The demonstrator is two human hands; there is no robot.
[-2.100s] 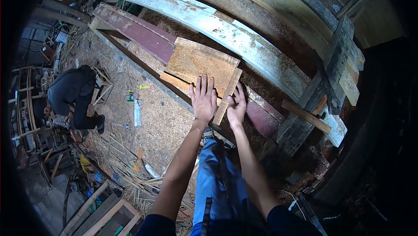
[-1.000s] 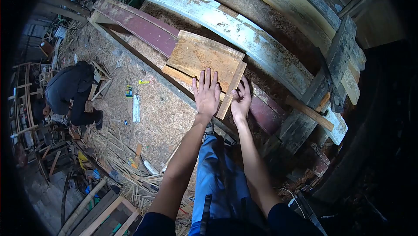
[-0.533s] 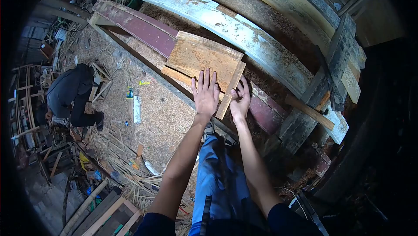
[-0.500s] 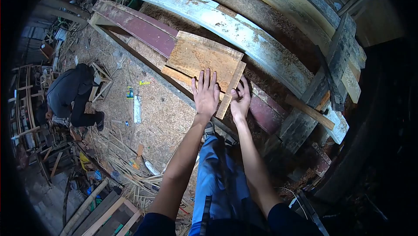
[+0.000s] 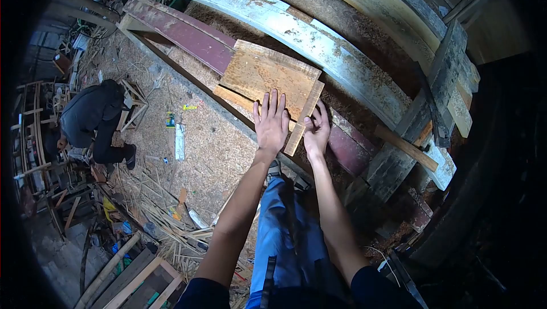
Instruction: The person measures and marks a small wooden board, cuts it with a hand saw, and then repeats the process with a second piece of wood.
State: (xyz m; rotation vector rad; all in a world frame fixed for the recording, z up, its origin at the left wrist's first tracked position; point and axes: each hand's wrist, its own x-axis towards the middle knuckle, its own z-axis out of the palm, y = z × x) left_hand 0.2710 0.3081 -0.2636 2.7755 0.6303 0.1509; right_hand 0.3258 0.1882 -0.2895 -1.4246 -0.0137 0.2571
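Note:
A rough brown wooden board [image 5: 268, 75] lies across the maroon plank [image 5: 191, 41]. Over its near edge my left hand [image 5: 272, 126] rests flat, fingers stretched out and slightly spread. Along the board's right end runs a narrow wooden strip [image 5: 310, 105], set crosswise and jutting past the near edge. My right hand [image 5: 317, 132] grips this strip from the right, thumb against its side; some of its fingers are partly hidden. Beneath the board's near left side shows another light piece of wood [image 5: 235, 98].
Behind lies a long white-painted plank [image 5: 285, 27]. To the right, a wooden-handled tool [image 5: 407, 148] rests near stacked grey boards [image 5: 436, 86]. Another person [image 5: 94, 121] crouches at left. Wood scraps [image 5: 171, 212] and sawdust cover the floor.

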